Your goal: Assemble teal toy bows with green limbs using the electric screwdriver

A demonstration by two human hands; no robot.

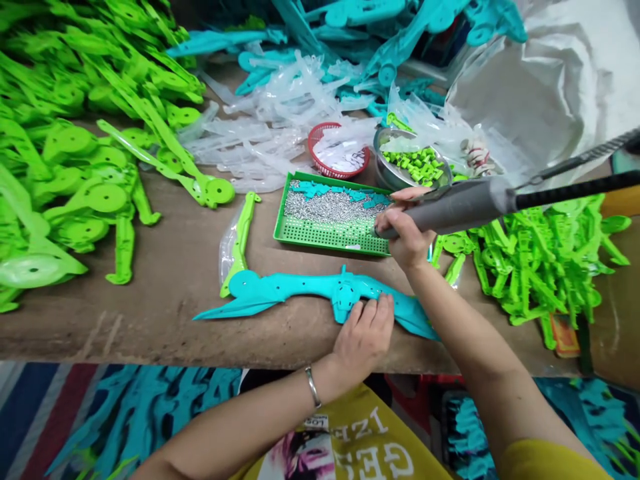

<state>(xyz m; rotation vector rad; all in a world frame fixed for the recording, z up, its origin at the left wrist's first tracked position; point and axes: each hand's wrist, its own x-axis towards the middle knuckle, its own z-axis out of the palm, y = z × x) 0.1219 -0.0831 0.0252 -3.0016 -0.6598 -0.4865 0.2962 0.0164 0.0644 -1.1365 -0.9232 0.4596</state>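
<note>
A long turquoise plastic bow-shaped part [300, 290] lies along the front of the brown table [165, 267]. My left hand [364, 335] rests on its middle with the fingers flat on the plastic, pressing it down. My right hand [406, 230] is wrapped round a grey electric screwdriver [460, 205], whose tip hangs over the right edge of a green tray [320, 235] filled with small silver screws and a few turquoise bits. A black cable runs from the screwdriver off to the right.
Piles of green plastic parts [75, 133] cover the left and the right side [540, 260]. Turquoise parts [380, 27] and clear plastic sleeves [270, 127] lie at the back. A red basket [320, 137] and a metal bowl of green pieces [415, 165] stand behind the tray.
</note>
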